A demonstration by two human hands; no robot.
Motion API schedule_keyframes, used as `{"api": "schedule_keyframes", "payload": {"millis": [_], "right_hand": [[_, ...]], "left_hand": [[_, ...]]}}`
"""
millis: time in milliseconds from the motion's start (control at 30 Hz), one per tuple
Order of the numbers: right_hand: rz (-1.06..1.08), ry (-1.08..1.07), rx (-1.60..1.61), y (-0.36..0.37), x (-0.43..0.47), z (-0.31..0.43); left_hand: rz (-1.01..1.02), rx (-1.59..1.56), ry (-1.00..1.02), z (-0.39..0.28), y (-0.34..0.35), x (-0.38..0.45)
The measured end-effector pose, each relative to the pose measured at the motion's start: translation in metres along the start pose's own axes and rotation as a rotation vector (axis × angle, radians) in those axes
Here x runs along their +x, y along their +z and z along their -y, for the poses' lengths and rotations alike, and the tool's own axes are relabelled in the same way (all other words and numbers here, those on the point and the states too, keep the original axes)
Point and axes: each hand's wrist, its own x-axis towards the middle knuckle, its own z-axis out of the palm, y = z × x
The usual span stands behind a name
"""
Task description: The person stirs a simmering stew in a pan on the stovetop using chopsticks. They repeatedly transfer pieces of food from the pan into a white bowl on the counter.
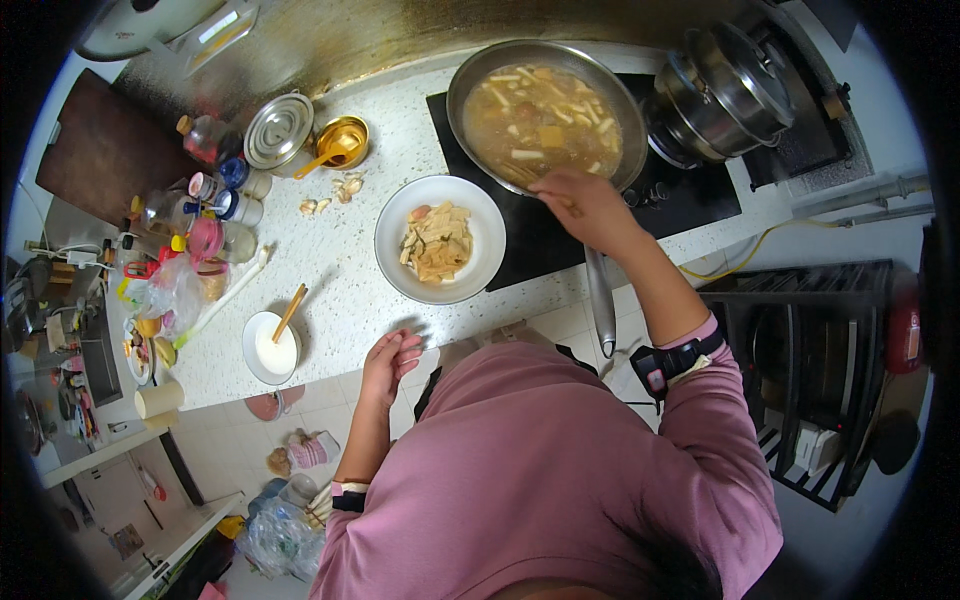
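Note:
My right hand (pixel 581 210) is at the near rim of a frying pan (pixel 637 139), closed on what look like wooden chopsticks (pixel 517 174) dipping into the broth. Yellow chunks and pale strips float in this brown soup (pixel 540 120). The pan's metal handle (pixel 600 300) points toward me, past the counter edge. Left of the pan, a white bowl (pixel 386 251) holds pale sliced strips and browned pieces (pixel 436 244). My left hand (pixel 391 356) hangs by the counter's front edge, fingers loosely curled and apart, with nothing in it.
A stainless steel pot (pixel 720 97) stands right of the pan on the black cooktop (pixel 525 255). Leftward are a small bowl of white liquid (pixel 274 352), garlic cloves (pixel 346 187), a golden bowl (pixel 360 139) and a leek (pixel 225 300). A small clothed dog (pixel 304 454) is on the floor.

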Motion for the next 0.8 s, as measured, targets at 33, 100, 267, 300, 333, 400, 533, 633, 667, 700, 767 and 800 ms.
{"api": "schedule_keyframes", "payload": {"millis": [33, 100, 267, 300, 333, 400, 533, 633, 667, 700, 767, 800], "right_hand": [[0.038, -0.014, -0.046, 0.006, 0.002, 0.000], [0.101, -0.014, -0.128, 0.013, 0.007, -0.003], [0.196, 0.072, -0.248, 0.011, 0.024, -0.020], [0.116, 0.038, -0.230, 0.009, 0.023, -0.021], [0.037, 0.014, -0.210, 0.005, 0.022, -0.022], [-0.121, 0.119, -0.037, -0.008, 0.020, -0.025], [-0.475, 0.371, 0.506, -0.069, 0.012, -0.046], [-0.547, 0.521, 0.364, -0.091, 0.006, -0.068], [-0.524, 0.512, 0.341, -0.090, 0.004, -0.075], [-0.501, 0.504, 0.329, -0.086, 0.001, -0.082], [-0.435, 0.498, 0.292, -0.080, -0.002, -0.095], [-0.392, 0.501, 0.268, -0.078, -0.003, -0.100]], "left_hand": [[-0.021, 0.014, -0.010, -0.001, 0.001, 0.001], [0.008, 0.004, 0.001, -0.002, 0.003, 0.002], [-0.008, -0.025, -0.014, -0.001, 0.005, 0.000], [-0.015, -0.027, -0.015, 0.000, 0.005, 0.000], [-0.051, -0.016, -0.033, 0.000, 0.005, 0.000], [-0.036, -0.026, -0.016, 0.001, 0.003, -0.002], [-0.047, -0.025, -0.024, 0.003, 0.002, -0.003], [-0.037, -0.027, -0.023, 0.002, 0.004, -0.002], [-0.036, -0.023, -0.023, 0.001, 0.005, -0.001], [-0.053, -0.011, -0.025, 0.001, 0.007, 0.000], [-0.019, -0.012, -0.023, -0.001, 0.009, 0.001], [-0.037, 0.001, -0.033, -0.002, 0.009, 0.002]]}}
